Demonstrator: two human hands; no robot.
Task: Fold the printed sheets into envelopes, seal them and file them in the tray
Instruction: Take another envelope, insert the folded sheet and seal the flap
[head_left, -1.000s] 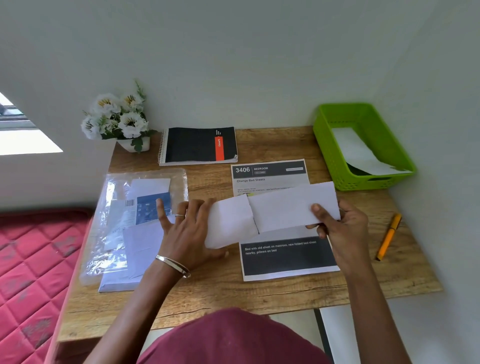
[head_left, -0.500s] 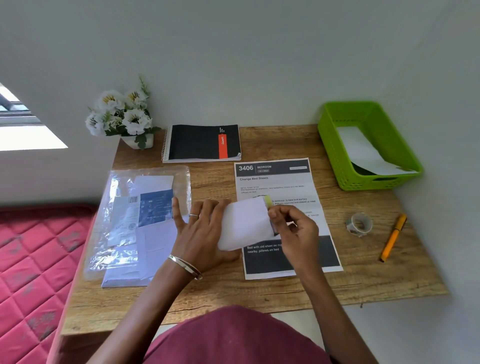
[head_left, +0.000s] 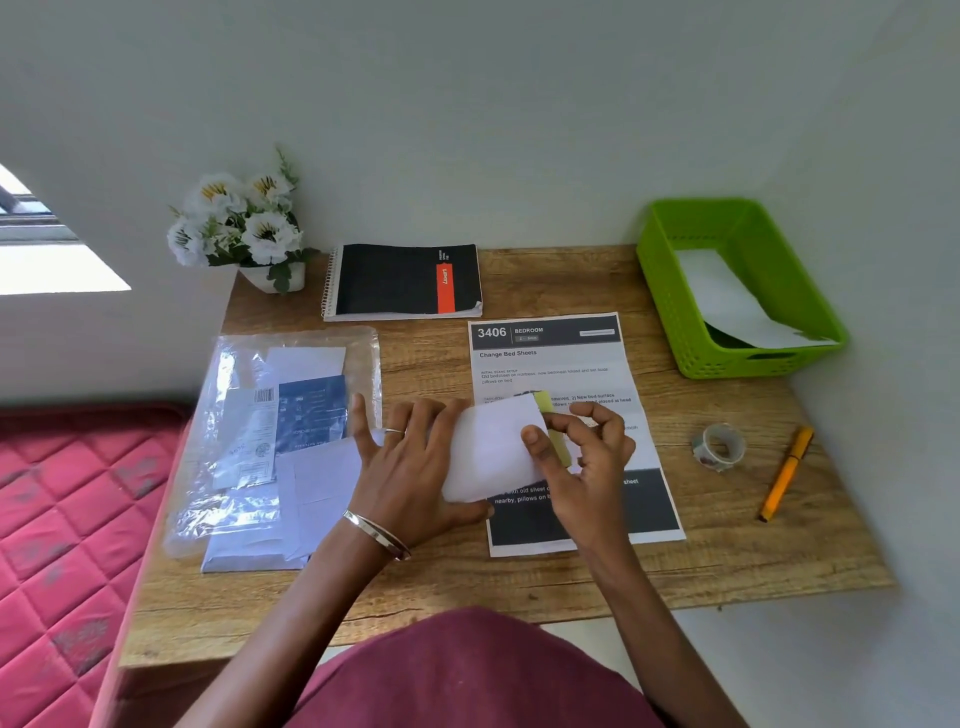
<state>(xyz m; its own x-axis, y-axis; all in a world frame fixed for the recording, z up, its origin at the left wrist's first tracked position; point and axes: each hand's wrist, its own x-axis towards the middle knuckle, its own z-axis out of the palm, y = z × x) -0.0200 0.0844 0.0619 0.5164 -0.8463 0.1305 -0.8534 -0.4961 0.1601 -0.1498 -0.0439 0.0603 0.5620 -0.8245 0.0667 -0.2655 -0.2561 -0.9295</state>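
Your left hand (head_left: 410, 467) lies flat, fingers spread, pressing the folded white paper envelope (head_left: 491, 447) mid-desk; your right hand (head_left: 587, 457), fingers curled, pinches its yellow-green edge strip (head_left: 551, 427).

1. White envelope (head_left: 491, 449) between the hands, yellow-green strip (head_left: 551, 426) at its edge.
2. Lime-green perforated tray (head_left: 675, 306) beyond the right hand (head_left: 582, 457).
3. Orange pen (head_left: 787, 473) far right.
4. Black notebook (head_left: 395, 278), red band.
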